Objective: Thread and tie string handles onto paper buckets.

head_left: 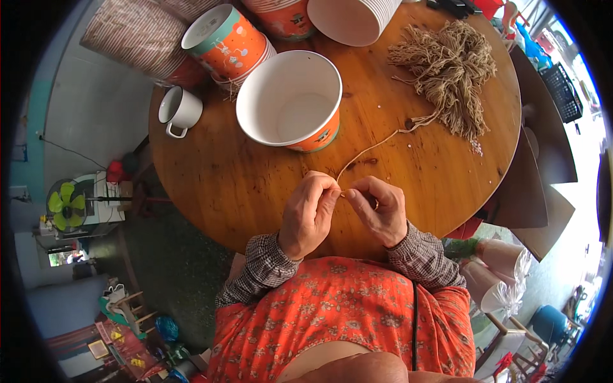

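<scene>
Both my hands are close together over the near part of the round wooden table (211,185). My left hand (309,214) pinches the end of a thin tan string (371,148) between thumb and fingertips. Fingertips of my right hand (380,209) meet the left ones, closed in a pinch at the string's end; a tiny yellowish bit shows between them. From there the string runs up and right to a tangled bundle of tan strings (450,70). Just beyond my hands stands a big white-lined paper bucket (290,96) with an orange outside, its mouth upward.
A white enamel mug (182,110) stands at the left edge of the table. Orange paper buckets (227,45) lie stacked at the back left, with another white bucket stack (351,22) behind. Brown cardboard (520,179) leans at the right. A green-bladed fan (66,205) is off to the left.
</scene>
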Available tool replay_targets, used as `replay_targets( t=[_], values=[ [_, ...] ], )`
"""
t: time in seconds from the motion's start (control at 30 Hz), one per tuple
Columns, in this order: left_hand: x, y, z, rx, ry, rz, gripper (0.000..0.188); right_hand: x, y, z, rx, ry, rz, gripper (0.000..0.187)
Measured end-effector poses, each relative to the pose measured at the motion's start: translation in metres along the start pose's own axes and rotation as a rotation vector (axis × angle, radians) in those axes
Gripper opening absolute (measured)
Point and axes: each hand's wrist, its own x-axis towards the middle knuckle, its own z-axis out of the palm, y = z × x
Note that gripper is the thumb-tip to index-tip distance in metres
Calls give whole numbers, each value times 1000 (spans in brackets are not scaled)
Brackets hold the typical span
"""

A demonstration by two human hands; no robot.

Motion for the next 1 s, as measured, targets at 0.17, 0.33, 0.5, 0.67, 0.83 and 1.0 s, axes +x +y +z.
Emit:
replay_targets(
  t=[0.17, 0.33, 0.5, 0.67, 0.83, 1.0],
  values=[
    [8, -2, -1, 54, 14, 73, 9, 6, -7, -6, 6, -10, 57, 13],
    [12, 0, 3, 91, 19, 98, 10, 10, -12, -11, 56, 5, 47, 11],
    [10, -4, -1, 128, 20, 125, 14, 9, -6, -5, 20, 17, 40, 9],
    [27, -25, -61, 664, 136, 304, 48, 13, -3, -4, 62, 4, 134, 7],
    [40, -63, -95, 859, 55, 254, 24, 12, 2, 4, 199, 69, 65, 8],
    [37, -54, -89, 473, 211, 192, 13, 13, 0, 3, 236, 72, 81, 7]
  ],
)
